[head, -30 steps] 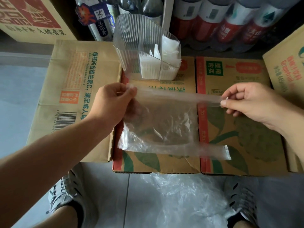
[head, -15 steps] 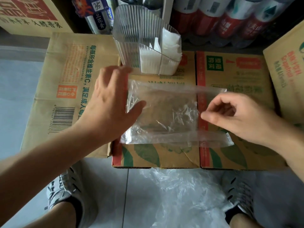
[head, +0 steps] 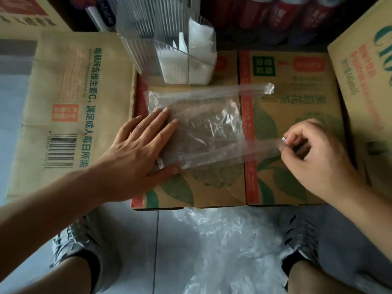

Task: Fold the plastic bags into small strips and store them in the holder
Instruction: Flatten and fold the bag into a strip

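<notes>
- Bag placement: clear plastic bag lies flat on the cardboard box, just on my side of the holder. I cannot tell whether the two touch.
- Long axis runs left to right. Two handle strips reach out past the bag's right side. The far one lies free on the box and the near one is drawn taut.
- Left hand: fingers straight, palm down, pressing the bag's left end onto the box. It grips nothing.
- Right hand: thumb and forefinger pinch the tip of the near handle strip, other fingers curled in.
- Key relation: the bag sits between the hands, with the right hand off its right end, in line with the near edge.
- Judgement: the next fold should carry the near edge over toward the far edge, with the crease along the long axis. The left hand anchors and the right hand leads.
- Holder shows white folded strips in its right side.
- More loose bags lie on the floor.
</notes>
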A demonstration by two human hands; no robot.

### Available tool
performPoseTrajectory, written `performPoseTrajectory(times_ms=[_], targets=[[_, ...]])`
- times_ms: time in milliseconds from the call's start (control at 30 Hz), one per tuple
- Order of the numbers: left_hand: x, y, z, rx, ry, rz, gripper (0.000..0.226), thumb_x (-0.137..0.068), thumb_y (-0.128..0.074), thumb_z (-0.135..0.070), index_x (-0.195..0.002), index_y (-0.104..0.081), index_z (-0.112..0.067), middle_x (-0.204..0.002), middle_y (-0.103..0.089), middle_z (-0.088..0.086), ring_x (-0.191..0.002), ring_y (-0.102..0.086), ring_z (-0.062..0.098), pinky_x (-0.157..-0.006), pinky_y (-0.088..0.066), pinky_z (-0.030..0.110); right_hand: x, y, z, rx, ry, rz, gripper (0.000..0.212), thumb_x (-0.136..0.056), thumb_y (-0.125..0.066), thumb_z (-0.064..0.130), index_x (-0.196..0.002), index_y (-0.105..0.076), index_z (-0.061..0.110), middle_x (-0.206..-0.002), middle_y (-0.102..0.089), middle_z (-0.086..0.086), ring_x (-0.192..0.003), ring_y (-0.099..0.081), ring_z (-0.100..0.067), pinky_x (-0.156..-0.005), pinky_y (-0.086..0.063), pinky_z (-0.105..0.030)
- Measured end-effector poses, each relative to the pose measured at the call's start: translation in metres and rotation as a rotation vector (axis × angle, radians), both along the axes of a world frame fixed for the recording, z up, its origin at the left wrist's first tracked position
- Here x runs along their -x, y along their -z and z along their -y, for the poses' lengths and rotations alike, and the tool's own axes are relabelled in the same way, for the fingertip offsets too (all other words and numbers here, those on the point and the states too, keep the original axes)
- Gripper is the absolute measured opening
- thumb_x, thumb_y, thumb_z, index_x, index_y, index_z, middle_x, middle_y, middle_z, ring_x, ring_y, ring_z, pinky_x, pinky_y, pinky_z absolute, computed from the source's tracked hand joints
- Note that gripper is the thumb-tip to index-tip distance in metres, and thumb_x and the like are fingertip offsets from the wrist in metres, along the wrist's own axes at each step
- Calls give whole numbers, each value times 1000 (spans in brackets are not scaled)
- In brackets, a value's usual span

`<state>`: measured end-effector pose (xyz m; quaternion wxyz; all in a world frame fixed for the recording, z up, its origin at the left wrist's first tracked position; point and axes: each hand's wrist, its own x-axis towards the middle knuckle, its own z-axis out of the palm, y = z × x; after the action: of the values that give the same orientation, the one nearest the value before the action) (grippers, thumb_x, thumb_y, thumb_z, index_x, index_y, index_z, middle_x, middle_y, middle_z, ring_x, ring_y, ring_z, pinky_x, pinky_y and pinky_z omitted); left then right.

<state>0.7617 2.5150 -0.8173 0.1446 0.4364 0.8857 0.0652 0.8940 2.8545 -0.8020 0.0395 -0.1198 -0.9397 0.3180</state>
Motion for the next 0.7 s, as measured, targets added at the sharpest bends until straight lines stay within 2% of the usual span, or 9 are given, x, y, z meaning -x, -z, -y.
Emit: performPoseTrajectory(times_ms=[167, 233, 300, 400, 533, 600, 700], targets=[[3, 1, 0, 14, -24, 26, 105, -87, -27, -84, -164, -2, -18, -171, 5, 7, -158, 9, 19, -127, -3, 42, -8, 12, -8, -134, -82, -40, 21, -81, -70, -2, -83, -53, 10, -98, -53, -6, -86, -55, -23, -75, -46, -32], [5, -1, -2, 26, -37, 55, 109, -82, -27, -87, -164, -1, -20, -171, 10, 7, -157, 14, 19, -127, -2, 42, -10, 13, -10, -143, -116, -40, 21, -81, -72, -2, -85, -55, 9, -103, -54, -7, -94, -56, -25, -81, -46, -33], [6, -4, -4, 34, -54, 83, 114, -77, -30, -90, -164, 1, -23, -170, 15, 7, -155, 20, 17, -125, 0, 42, -10, 7, -9, -97, -140, -48, 19, -81, -74, 7, -90, -57, 7, -114, -55, -10, -108, -56, -27, -90, -47, -37], [10, -8, -8, 57, -52, 121, 124, -67, -33, -94, -163, 5, -26, -169, 20, 6, -154, 25, 15, -124, 3, 40, -4, -8, 4, -118, -269, -79, 35, -77, -69, 31, -99, -62, 4, -133, -52, -15, -127, -50, -31, -106, -41, -42], [14, -10, -11, 45, -48, 162, 133, -57, -38, -97, -163, 7, -31, -169, 21, 1, -153, 27, 11, -122, 7, 38, 14, -13, 37, -236, -518, -157, 32, -78, -79, 35, -92, -69, 8, -135, -58, -13, -127, -49, -35, -110, -36, -47], [15, -10, -11, 32, -51, 182, 138, -53, -42, -100, -162, 6, -32, -169, 21, 0, -153, 26, 11, -122, 6, 39, 21, -8, 49, -234, -638, -99, 32, -77, -83, 35, -93, -70, 12, -134, -60, -9, -129, -49, -31, -108, -40, -48], [16, -11, -7, 0, -43, 204, 138, -50, -48, -97, -163, -4, -30, -170, 17, 0, -154, 23, 14, -123, 3, 43, 21, 3, 57, -228, -685, -55, 30, -79, -83, 29, -102, -71, 13, -129, -63, -7, -123, -54, -27, -103, -46, -48]])
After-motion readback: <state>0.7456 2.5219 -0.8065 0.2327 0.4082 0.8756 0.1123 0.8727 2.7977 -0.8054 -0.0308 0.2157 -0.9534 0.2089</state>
